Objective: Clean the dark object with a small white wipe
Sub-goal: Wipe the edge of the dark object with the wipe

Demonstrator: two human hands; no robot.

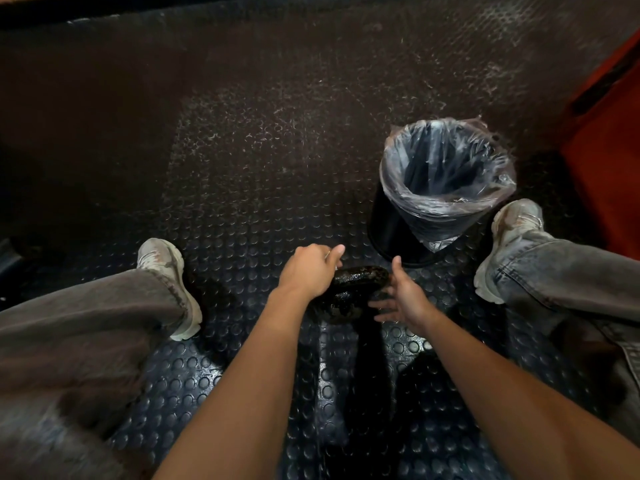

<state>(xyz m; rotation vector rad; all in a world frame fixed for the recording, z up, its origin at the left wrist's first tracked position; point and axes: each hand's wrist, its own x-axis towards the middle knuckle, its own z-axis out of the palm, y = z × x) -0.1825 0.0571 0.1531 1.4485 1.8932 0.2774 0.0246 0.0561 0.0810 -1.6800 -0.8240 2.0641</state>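
Flooring (263, 188): dark rubber, raised round studs, scuffed pale toward the far side; I sit on it, legs spread.

Legs, jeans (90, 327): grey denim either side of the work, pale trainers (162, 261) at the ends.

Bin (440, 188): black, lined with a clear plastic bag, standing upright just beyond my right hand, near the right foot. Judged handy for the spent wipe.

Dark object (356, 289): round, heavy-looking, glossy and mottled, probably a weight plate or kettlebell, though I cannot tell which. It sits on the floor between my feet, directly between my two hands.

Left hand (310, 270): over the object's left upper edge, fingers curled, thumb out. Something thin and pale shows at the thumb, possibly the white wipe (328, 255); too small to confirm. Whether this grip holds it I cannot tell.

Right hand (403, 296): open grip, fingers spread, at the object's right side, touching or nearly so.

Method note, judged: brace the object with the spread right hand so it cannot roll or tip, then wipe in overlapping passes from the top down, turning it to reach the hidden far face. Fold the wipe to a fresh side as it soils.
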